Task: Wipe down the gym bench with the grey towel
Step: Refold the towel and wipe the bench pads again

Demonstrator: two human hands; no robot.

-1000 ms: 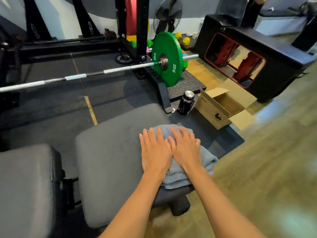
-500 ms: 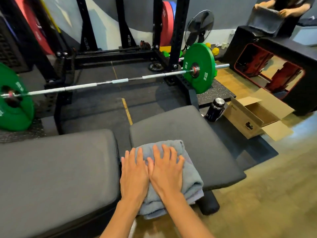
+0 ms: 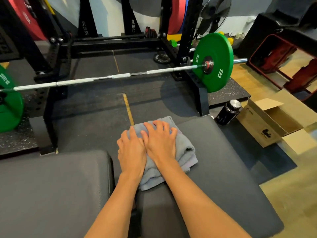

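Head view: your left hand (image 3: 131, 152) and right hand (image 3: 160, 142) press flat, fingers spread, on the folded grey towel (image 3: 184, 152) at the padded surface's (image 3: 214, 169) far left corner; neither grip closes around it. Nearby cardboard box (image 3: 267, 127) stands open.

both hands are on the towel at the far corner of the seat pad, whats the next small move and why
Probably draw the grey towel back along the seat pad toward the body. Left hand and right hand press it flat at the pad's far edge beside the gap, so the near stretch is the bare surface left in reach.
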